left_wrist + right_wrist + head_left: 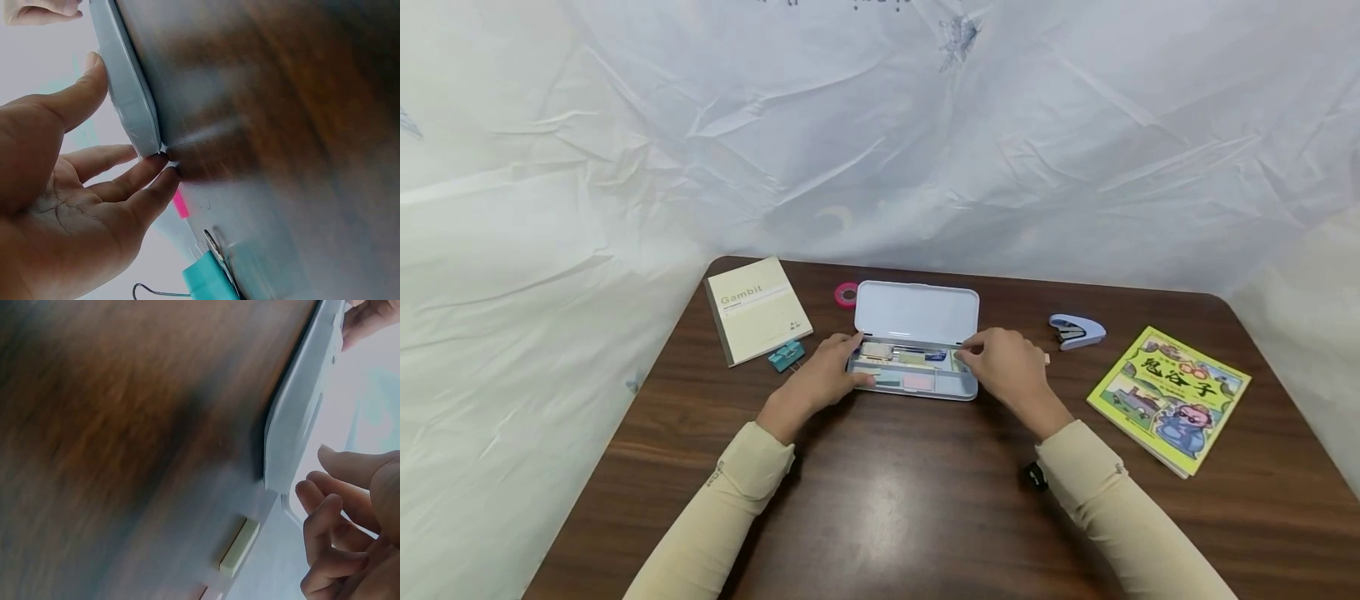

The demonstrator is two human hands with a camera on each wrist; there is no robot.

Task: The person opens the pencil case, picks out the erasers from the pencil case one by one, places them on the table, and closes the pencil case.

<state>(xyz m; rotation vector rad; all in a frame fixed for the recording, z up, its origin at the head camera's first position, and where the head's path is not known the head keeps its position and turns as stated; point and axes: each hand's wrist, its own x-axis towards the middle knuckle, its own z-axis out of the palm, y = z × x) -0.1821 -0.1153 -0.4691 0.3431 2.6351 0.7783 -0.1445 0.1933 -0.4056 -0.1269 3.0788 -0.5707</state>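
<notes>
An open pale pencil case (917,310) lies on the dark wooden table, its lid tipped back. Inside are a whitish block (876,352), a blue item (936,356), pale green slips (887,377) and a pink pad (919,382). My left hand (822,372) holds the case's left end, thumb at the front and fingertips against the end wall in the left wrist view. Over the right end is my right hand (1006,367), fingers bent. The right wrist view shows its thumb (353,465) and index finger apart, with nothing visible between them.
A cream notebook (760,308), a teal binder clip (787,356) and a pink ring-shaped roll (846,294) lie leftward. On the right are a pale stapler (1077,331) and a yellow-green book (1171,400). A small pale block (239,547) sits near the right hand.
</notes>
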